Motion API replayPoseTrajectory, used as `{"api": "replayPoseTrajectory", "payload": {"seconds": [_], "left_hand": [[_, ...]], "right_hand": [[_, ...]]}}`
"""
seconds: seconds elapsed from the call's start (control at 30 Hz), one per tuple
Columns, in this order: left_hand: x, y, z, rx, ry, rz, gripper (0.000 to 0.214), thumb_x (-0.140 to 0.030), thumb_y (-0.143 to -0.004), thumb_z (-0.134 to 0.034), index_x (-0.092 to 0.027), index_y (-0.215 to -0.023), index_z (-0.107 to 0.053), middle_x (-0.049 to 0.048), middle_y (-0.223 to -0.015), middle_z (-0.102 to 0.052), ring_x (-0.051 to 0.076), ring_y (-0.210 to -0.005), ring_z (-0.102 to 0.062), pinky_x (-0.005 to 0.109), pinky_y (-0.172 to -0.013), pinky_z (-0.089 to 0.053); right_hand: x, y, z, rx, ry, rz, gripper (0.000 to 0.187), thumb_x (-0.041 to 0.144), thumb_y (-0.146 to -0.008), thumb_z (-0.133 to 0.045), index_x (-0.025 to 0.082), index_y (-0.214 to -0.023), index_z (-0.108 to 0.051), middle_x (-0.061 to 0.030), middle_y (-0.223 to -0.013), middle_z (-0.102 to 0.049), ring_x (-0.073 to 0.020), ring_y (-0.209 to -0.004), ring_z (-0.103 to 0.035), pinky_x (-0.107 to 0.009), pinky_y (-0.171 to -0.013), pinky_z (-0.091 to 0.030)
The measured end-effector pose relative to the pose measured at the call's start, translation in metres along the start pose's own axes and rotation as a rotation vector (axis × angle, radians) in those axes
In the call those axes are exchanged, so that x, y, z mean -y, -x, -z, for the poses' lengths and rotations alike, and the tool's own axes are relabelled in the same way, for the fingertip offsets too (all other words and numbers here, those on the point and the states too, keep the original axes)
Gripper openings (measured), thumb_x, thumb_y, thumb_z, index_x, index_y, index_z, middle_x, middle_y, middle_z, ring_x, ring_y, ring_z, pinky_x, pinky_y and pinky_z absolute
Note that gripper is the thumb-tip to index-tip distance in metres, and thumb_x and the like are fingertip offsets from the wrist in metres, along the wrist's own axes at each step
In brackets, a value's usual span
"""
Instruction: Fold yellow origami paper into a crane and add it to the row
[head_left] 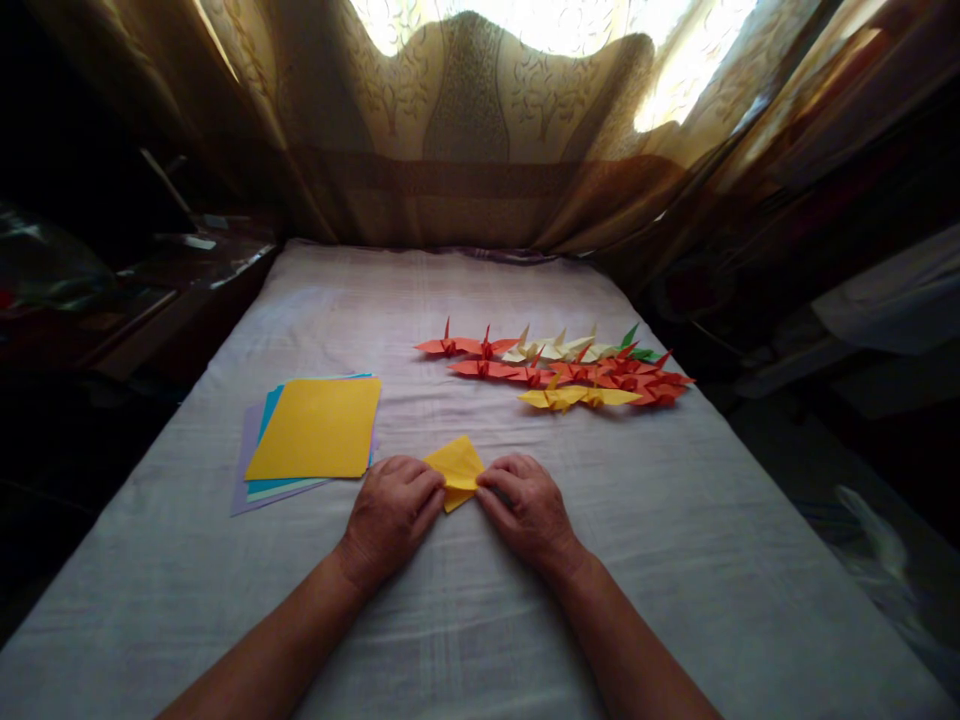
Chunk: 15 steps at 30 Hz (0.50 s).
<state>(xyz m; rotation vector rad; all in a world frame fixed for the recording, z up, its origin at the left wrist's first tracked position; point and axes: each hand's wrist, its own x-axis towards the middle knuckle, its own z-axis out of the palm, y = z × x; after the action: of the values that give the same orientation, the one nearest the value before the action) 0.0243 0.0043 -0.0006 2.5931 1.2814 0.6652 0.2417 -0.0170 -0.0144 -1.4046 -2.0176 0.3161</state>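
Observation:
A partly folded sheet of yellow origami paper [459,462] lies at the middle of the cloth-covered surface, its top corner pointing away from me. My left hand [396,505] grips its left side, thumb and fingers pressed together. On the opposite side, my right hand [525,502] pinches the paper's right edge between thumb and fingers. A crease runs across the paper between the two hands, with a small corner showing below it. The fingertips hide both side corners.
Left of my hands lies a stack of coloured paper squares [315,430], yellow on top. Rows of folded paper cranes [555,370] in red, cream, yellow and green stand at the back right. A patterned curtain [465,130] hangs behind the white cloth [420,290].

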Motion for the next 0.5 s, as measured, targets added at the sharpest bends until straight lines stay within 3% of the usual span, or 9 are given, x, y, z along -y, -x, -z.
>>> {"api": "replayPoseTrajectory", "payload": {"seconds": [0.27, 0.5], "left_hand": [[-0.0012, -0.0023, -0.0041, 0.018, -0.013, 0.096, 0.017, -0.027, -0.094, -0.053, -0.02, -0.081, -0.061, 0.0057, -0.086, -0.064, 0.022, -0.084, -0.056, 0.037, -0.08, -0.043], [-0.0001, -0.0004, -0.0065, -0.019, -0.018, 0.129, 0.01, -0.026, -0.092, -0.056, -0.019, -0.086, -0.059, 0.0056, -0.087, -0.064, 0.024, -0.086, -0.057, 0.039, -0.08, -0.044]], "right_hand": [[0.0039, -0.0031, -0.0033, -0.003, 0.052, -0.071, 0.013, 0.023, -0.09, -0.06, 0.023, -0.08, -0.068, -0.0033, -0.082, -0.065, -0.0195, -0.083, -0.057, -0.031, -0.079, -0.044], [0.0101, -0.0046, -0.0094, -0.05, 0.149, -0.131, 0.015, 0.022, -0.088, -0.06, 0.022, -0.073, -0.062, -0.0028, -0.078, -0.061, -0.0198, -0.08, -0.054, -0.032, -0.077, -0.04]]}}
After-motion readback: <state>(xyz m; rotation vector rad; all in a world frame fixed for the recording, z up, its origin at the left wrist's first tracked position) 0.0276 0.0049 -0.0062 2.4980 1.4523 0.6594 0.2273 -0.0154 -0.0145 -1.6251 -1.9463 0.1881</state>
